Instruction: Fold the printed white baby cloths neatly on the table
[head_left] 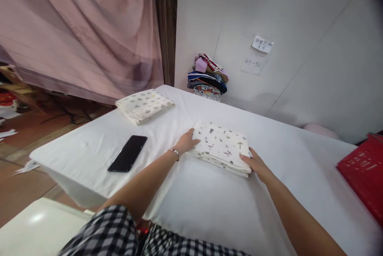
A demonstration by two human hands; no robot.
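Note:
A folded white cloth (221,144) with small printed figures and palm trees lies flat on the white-covered table (269,144). My left hand (186,141) grips its left edge, thumb over the top and the other fingers along the side. At the opposite edge, my right hand (256,163) holds the cloth near its front corner, the thumb on top and some fingers hidden. Farther back on the left rests another folded white cloth (145,104) with a grey print, apart from both hands. A black smartphone (128,153) lies left of my left forearm.
A stack of folded fabrics (207,76) stands beyond the table's far edge, against the wall. On the right sits a red container (363,172). A pink curtain (89,28) hangs behind on the left. A pale plastic surface (44,226) is at lower left.

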